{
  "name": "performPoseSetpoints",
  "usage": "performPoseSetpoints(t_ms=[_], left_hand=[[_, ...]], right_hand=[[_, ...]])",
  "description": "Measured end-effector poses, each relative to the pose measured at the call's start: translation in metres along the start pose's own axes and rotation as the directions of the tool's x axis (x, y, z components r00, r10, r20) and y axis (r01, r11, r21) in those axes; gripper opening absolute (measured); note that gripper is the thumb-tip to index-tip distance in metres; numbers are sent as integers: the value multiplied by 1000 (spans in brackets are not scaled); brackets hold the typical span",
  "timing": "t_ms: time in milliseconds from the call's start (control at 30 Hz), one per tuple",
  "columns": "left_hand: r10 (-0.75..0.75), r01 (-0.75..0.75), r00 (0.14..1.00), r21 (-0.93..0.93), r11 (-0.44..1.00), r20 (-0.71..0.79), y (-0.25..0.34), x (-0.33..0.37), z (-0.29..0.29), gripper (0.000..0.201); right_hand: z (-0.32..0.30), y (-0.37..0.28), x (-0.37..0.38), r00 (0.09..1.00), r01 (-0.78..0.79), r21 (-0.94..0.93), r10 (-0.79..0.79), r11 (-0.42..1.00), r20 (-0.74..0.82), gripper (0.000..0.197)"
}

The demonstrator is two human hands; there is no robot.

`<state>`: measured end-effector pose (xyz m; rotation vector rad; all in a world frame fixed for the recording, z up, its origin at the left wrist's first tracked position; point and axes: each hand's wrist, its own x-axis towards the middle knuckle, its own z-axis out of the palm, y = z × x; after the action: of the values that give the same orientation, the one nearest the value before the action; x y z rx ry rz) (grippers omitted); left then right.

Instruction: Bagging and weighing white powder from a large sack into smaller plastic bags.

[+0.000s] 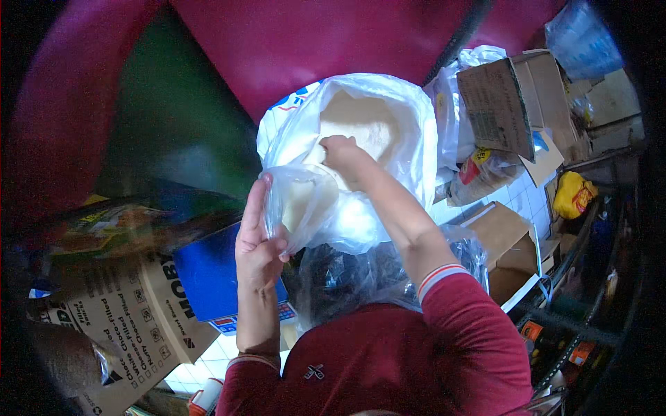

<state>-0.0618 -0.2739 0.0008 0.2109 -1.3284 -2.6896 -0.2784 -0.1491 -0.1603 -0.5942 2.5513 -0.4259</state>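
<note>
While cartons [494,111] crowd tiles [515,196], left fingers [254,208] grip a clear bag [302,208] and right fingers [333,143] curl, hold unclear.

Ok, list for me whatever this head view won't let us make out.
Head view, what the right hand may grip: hidden by its curled fingers.
Head view, whether the pale stuff in the white sack is powder or fine grain: too blurred.
Head view, the blue-topped device, middle of its front panel: behind the left forearm.
Head view, the printed carton, its outer left end: lost in the dark rim.
</note>
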Motion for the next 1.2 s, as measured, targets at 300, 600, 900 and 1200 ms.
performPoseSetpoints(t_ms=[300, 600, 900, 1200], left_hand=[[-46, 52, 998, 165, 985, -37, 4, 13, 16, 83], [5, 14, 972, -79, 997, 236, 6, 33, 37, 81], [-10, 9, 986, 8, 1000, 169, -9, 42, 11, 78], [-51, 12, 982, 208, 978, 183, -7, 36, 14, 78]], right_hand=[[-49, 15, -51, 1000, 25, 521, -14, 853, -25, 48], [-123, 51, -122, 986, 84, 233, -47, 969, -162, 50], [-179, 26, -180, 983, 135, 159, -112, 978, -144, 48], [-168, -89, -177, 971, 205, -477, -237, 854, -7, 28]])
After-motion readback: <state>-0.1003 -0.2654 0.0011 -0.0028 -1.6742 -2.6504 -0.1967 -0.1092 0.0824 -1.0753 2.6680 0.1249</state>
